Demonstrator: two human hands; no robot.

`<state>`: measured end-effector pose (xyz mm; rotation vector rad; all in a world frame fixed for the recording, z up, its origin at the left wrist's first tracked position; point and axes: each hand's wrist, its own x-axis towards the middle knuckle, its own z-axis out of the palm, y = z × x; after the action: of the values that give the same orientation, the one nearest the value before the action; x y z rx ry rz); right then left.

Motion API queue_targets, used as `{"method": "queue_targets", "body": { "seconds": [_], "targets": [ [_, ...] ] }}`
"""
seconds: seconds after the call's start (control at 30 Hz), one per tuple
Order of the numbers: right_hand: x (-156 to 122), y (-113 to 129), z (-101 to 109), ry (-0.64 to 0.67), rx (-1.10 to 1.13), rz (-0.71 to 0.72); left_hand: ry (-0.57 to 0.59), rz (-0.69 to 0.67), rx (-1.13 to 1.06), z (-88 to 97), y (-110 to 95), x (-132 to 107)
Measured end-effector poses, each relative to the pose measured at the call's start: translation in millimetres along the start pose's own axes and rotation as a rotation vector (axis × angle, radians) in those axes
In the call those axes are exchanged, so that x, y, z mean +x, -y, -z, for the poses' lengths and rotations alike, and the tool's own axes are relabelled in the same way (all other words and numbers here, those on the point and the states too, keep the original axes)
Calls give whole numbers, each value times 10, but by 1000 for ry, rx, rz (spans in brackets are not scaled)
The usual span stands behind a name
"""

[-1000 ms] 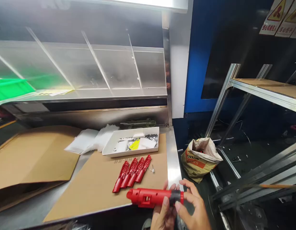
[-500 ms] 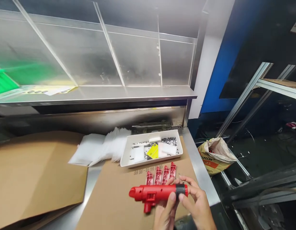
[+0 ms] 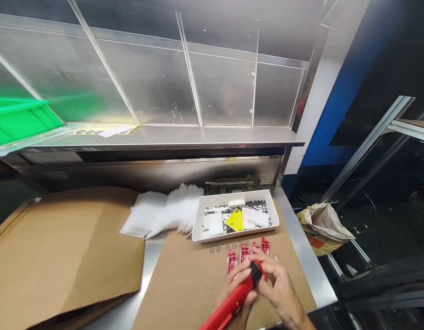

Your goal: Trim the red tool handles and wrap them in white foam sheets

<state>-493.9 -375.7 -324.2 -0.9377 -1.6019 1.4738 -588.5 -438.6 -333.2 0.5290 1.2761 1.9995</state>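
Note:
Both my hands hold a long red plastic tool body with a black collar at its far end. My left hand wraps the red shaft from the left. My right hand pinches the black collar from the right. The tool slants from lower left up to the collar, over a brown cardboard sheet. Just beyond my fingers lie several red plastic half-shells in a row, partly hidden by my hands. A small metal pin lies to their right.
A white tray with small dark screws, white packets and a yellow tag sits behind the shells. White bags are stacked to its left. More cardboard covers the left bench. A green bin stands on the steel shelf. A paper sack sits on the floor at right.
The view has swung left and down. The tool has turned from lying crosswise to slanting with its collar pointing away, and my hands moved up over the red shells.

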Motion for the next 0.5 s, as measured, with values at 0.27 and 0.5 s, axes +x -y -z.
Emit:
{"method": "queue_targets", "body": {
  "seconds": [0.27, 0.5],
  "targets": [
    [10, -22, 49, 58, 32, 49, 47, 467, -263, 212, -59, 276],
    [-103, 14, -227, -163, -117, 126, 156, 654, -523, 170, -125, 322]
  ]
}}
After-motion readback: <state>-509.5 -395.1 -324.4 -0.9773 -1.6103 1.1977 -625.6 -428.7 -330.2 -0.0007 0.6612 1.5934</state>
